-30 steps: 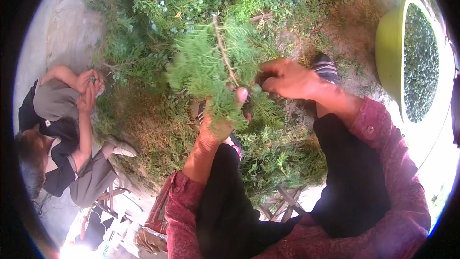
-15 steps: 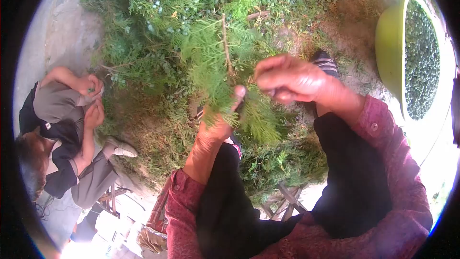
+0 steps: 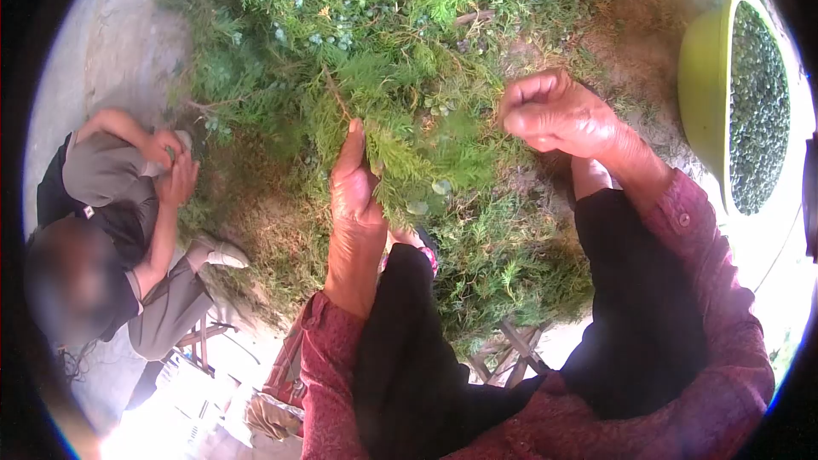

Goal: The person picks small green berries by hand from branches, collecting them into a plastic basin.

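My left hand [image 3: 355, 186] is closed round a green leafy branch [image 3: 396, 149], its thumb pointing up along the brown stem. A few pale round berries show at the lower edge of the sprays. To the right of the branch, apart from it, my right hand [image 3: 558, 115] has its fingers curled together in a pinch. Whatever those fingers hold, if anything, is hidden. Beneath both hands lies a heap of cut evergreen branches [image 3: 341, 8], with bluish berries among the upper ones.
A yellow-green tub [image 3: 705, 94] full of small green berries stands at the right. Another person [image 3: 111, 179] sits at the left with both hands together. Crossed wooden legs [image 3: 518, 353] show between my knees. Trampled clippings cover the ground.
My left hand has moved left and a little up, tilting the branch leftward. My right hand has drawn away to the right, its fingers still curled. The other person's head has shifted.
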{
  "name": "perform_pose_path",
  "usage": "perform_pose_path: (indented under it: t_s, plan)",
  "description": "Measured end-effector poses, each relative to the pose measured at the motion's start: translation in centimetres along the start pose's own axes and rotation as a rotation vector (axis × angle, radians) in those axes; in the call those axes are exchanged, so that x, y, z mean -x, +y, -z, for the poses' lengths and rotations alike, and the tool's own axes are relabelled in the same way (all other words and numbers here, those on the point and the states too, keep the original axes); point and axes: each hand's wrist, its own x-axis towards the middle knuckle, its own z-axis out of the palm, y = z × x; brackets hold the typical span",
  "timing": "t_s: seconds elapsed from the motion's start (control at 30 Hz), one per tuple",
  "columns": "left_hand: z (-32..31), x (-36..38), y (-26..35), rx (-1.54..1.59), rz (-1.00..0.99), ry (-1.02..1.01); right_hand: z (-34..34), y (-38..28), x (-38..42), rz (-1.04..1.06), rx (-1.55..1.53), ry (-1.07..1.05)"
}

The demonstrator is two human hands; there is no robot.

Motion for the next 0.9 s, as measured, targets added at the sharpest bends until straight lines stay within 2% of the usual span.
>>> perform_pose_path:
  t_s: [0.03, 0.1, 0.13, 0.17, 0.2, 0.43, 0.47, 0.53, 0.6, 0.67, 0.7, 0.73, 0.77, 0.87, 0.9]
  plan:
    - [-0.3, 0.0, 0.0, -0.039, -0.034, 0.072, -0.3, -0.1, 0.0, -0.001, 0.0, 0.0]
    - [-0.5, 0.0, 0.0, -0.078, -0.067, 0.143, -1.2, -0.2, -0.4, 0.05, 0.508, -0.204]
    - [-0.3, -0.2, -0.1, -0.013, -0.084, 0.094, -1.9, 0.7, -0.6, 0.057, 0.621, -0.148]
    - [-0.3, -0.3, -0.1, 0.053, -0.1, 0.043, -2.7, 0.1, -0.9, -0.18, 0.742, -0.251]
    - [-0.2, -0.5, -0.2, 0.053, -0.099, 0.043, -3.2, 0.2, -1.3, -0.18, 0.742, -0.25]
    - [-0.9, 0.1, -0.2, -0.024, -0.159, 0.053, -6.1, 3.1, -2.8, 0.05, -0.303, 0.024]
    - [-1.0, 0.2, -0.2, -0.028, -0.164, 0.063, -5.9, 2.6, -2.6, 0.051, -0.303, 0.024]
    - [-0.7, 0.2, -0.6, -0.093, -0.157, 0.109, -5.2, 0.5, -1.5, -0.328, 0.453, -0.199]
    - [-0.9, 0.5, -0.7, -0.161, -0.149, 0.159, -5.8, -1.8, -0.3, -0.369, 0.476, -0.196]
    - [-2.0, 1.1, -0.1, -0.298, -0.208, 0.3, -5.9, -1.4, 0.3, -0.401, 0.505, -0.191]
    - [-1.6, 1.4, 0.5, -0.298, -0.211, 0.303, -5.5, 0.3, 0.7, -0.086, 0.508, -0.373]
    - [-0.9, 1.6, 1.6, -0.164, -0.171, 0.07, -5.3, 0.8, 0.9, 0.231, 0.499, -0.548]
    - [-0.5, 1.7, 2.2, -0.031, -0.128, -0.164, -5.0, 0.8, 1.0, 0.232, 0.499, -0.55]
    - [0.5, 1.0, 1.2, 0.062, -0.134, -0.144, -3.9, 0.2, 0.7, -0.115, 0.248, -0.31]
    - [0.9, 0.7, 0.9, 0.109, -0.138, -0.138, -3.6, 0.3, 0.3, -0.114, 0.25, -0.309]
